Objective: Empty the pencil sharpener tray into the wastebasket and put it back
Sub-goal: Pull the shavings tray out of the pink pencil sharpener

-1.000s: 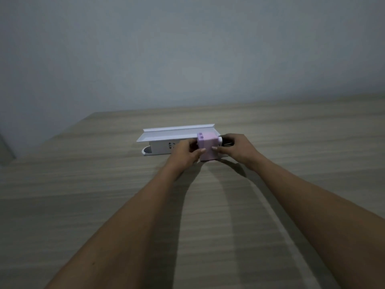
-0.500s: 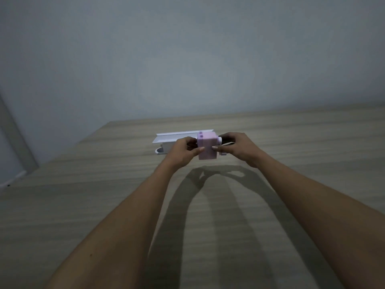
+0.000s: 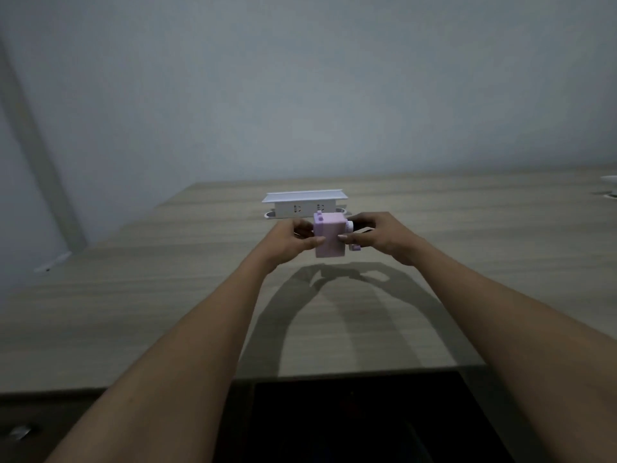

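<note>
A: Where is the pencil sharpener [image 3: 330,238] sitting?

B: It's hanging in the air above the table [image 3: 133,295], toward the far edge, just in front of the white power strip [image 3: 304,206]. The left hand [image 3: 293,241] and right hand [image 3: 377,236] are both curling around it, thumbs pressing its near face.

A: What's worrying you?

B: The tray is still in. If they're tugging it free up here, shavings are probably spilling onto the table, and I'm not seeing any wastebasket.
</note>
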A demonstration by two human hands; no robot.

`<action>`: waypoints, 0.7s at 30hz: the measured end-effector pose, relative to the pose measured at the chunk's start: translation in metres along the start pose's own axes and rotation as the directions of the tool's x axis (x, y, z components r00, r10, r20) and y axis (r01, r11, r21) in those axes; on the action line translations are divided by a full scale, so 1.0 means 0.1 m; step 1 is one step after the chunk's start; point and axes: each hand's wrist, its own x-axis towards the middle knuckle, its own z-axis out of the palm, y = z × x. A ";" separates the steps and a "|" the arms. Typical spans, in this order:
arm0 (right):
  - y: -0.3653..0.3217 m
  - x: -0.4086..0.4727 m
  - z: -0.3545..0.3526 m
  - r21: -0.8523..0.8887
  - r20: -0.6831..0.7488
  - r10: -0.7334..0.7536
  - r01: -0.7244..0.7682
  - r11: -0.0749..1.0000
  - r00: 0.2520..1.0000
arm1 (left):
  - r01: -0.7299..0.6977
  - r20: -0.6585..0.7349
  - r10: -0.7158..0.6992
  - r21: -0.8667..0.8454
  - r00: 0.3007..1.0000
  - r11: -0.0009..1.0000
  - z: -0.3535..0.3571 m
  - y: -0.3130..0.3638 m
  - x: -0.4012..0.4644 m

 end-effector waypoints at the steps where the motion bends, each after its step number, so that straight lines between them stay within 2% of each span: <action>1: 0.02 -0.07 0.03 -0.003 0.008 0.006 -0.006 1.000 1.000 | 0.009 0.003 -0.009 -0.001 1.000 1.000 0.02 -0.02 -0.08; 10: 0.25 -0.35 0.16 -0.038 0.026 0.032 -0.031 0.999 0.999 | 0.043 0.006 -0.043 -0.018 0.999 0.999 0.21 -0.23 -0.41; 14: 0.32 -0.35 0.16 0.030 0.030 0.042 -0.043 0.999 0.999 | 0.047 -0.016 -0.048 -0.047 0.999 0.998 0.23 -0.30 -0.41; 21: 0.30 -0.35 0.12 0.071 0.116 0.074 -0.082 0.994 0.991 | 0.079 0.064 -0.076 -0.056 0.995 0.995 0.17 -0.28 -0.37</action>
